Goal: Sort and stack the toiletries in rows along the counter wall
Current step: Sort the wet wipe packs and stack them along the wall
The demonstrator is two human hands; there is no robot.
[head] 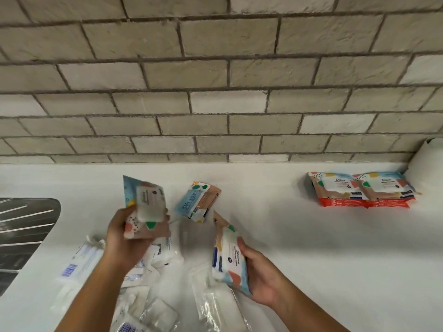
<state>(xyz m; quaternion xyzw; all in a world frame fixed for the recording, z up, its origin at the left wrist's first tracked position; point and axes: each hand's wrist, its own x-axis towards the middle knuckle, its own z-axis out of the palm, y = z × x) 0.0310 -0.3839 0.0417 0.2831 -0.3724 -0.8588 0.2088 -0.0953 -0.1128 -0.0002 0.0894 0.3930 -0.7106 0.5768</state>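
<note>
The left grip point(124, 240) is curled round the lower end of a wipes pack point(145, 204), thumb and fingers pinching it. The pack stands nearly upright, its white label flap facing the camera. The right grip point(261, 276) holds a second pack point(227, 255) from its right side, with the thumb on the front edge and the fingers wrapped behind. This pack also stands on end, leaning a little toward 11 o'clock. Both packs are raised above the white surface point(311, 248) and are apart from each other.

At about 1 o'clock from the left grip, between the two held packs, a third pack point(197, 202) is tilted with its back panel showing. It is blurred, and it cannot be told whether it rests on the surface or is in the air.

At 6 o'clock from the left grip lies a heap of clear bags point(153, 295) with white contents, some with blue print. The heap spreads out to 7 o'clock and runs under the second pack.

At 2 o'clock from the right grip, close to the brick wall point(215, 80), sits a stack point(362, 190). Two patterned packs lie side by side and touching, on top of orange ones. At 1 o'clock from the stack, a white roll-like thing point(426, 161) meets the frame edge. At 9 o'clock from the left grip lies a ridged steel drainer point(24, 231).
</note>
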